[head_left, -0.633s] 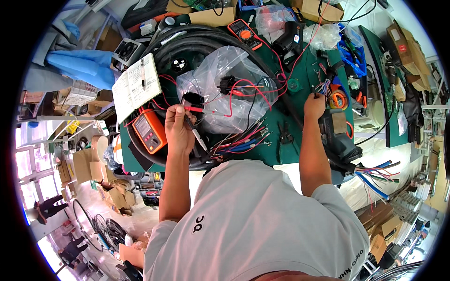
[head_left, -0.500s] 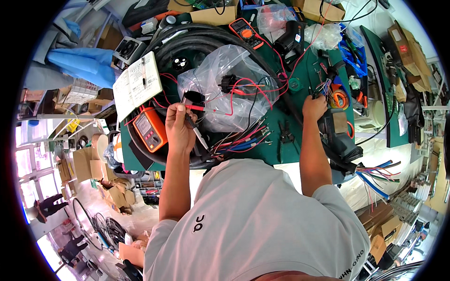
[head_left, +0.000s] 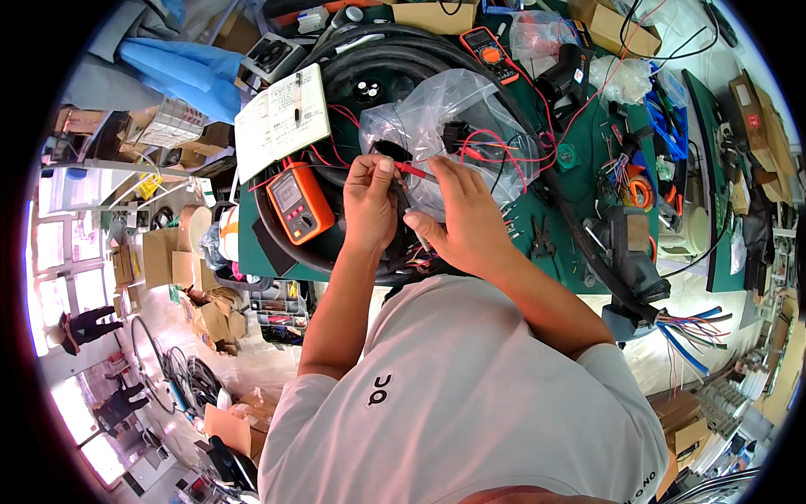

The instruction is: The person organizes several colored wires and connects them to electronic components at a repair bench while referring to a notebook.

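Observation:
My left hand (head_left: 370, 202) is closed, pinching a red test probe (head_left: 411, 170) between thumb and fingers above the table. A slim dark piece (head_left: 402, 200) also shows at this hand, partly covered; its kind is unclear. My right hand (head_left: 464, 217) is close beside it, thumb and fingers apart, fingertips at the probe's right end. Behind the hands lies a clear plastic bag (head_left: 445, 97) with red leads (head_left: 512, 155) over it. An orange meter (head_left: 300, 202) lies left of my left hand. Part of a loose wire bundle is hidden under my hands.
An open notebook (head_left: 270, 126) with a pen lies at the left, beside coiled thick black cable (head_left: 369, 63). An orange multimeter (head_left: 489, 55) and a dark heat gun (head_left: 564, 80) lie at the back. Pliers (head_left: 543, 238) rest to the right, near a thick cable with splayed wires (head_left: 693, 323).
My right hand has moved left from the wires at the right to beside my left hand. My left hand keeps the red probe. The whole view has shifted a little.

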`<state>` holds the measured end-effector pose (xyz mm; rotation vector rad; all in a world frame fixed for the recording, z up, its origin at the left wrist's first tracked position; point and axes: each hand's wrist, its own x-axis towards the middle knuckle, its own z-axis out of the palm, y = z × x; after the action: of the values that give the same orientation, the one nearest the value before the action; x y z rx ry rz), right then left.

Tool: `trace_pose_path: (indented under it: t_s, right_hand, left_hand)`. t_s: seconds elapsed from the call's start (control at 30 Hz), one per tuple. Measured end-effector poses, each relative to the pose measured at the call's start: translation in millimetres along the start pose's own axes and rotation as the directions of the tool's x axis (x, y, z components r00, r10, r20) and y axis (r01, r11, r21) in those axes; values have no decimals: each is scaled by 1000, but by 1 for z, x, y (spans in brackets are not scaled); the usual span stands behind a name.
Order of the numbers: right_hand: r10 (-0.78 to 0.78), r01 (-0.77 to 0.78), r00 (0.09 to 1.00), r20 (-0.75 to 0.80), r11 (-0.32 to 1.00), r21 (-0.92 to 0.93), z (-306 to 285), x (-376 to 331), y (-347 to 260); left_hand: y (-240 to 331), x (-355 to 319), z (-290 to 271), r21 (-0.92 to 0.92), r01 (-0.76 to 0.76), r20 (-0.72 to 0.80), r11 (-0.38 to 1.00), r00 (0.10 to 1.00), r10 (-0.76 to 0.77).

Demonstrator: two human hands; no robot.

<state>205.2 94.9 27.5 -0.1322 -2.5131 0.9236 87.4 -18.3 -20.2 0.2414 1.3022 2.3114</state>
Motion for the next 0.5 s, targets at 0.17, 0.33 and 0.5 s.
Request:
trace_pose_path:
  t_s: [0.17, 0.33, 0.5]
  right_hand:
    - [200, -206, 956, 216, 978, 6, 1, -1, -8]
    - [278, -292, 929, 245, 956, 22, 6, 0, -5]
    - [398, -448, 864, 309, 887, 111, 4, 8, -2]
  left_hand:
    - [-1, -7, 2, 149, -32, 23, 988, 999, 29]
    - [-5, -8, 3, 140, -46, 61, 989, 997, 38]
    - [-3, -3, 3, -54, 51, 59, 997, 997, -48]
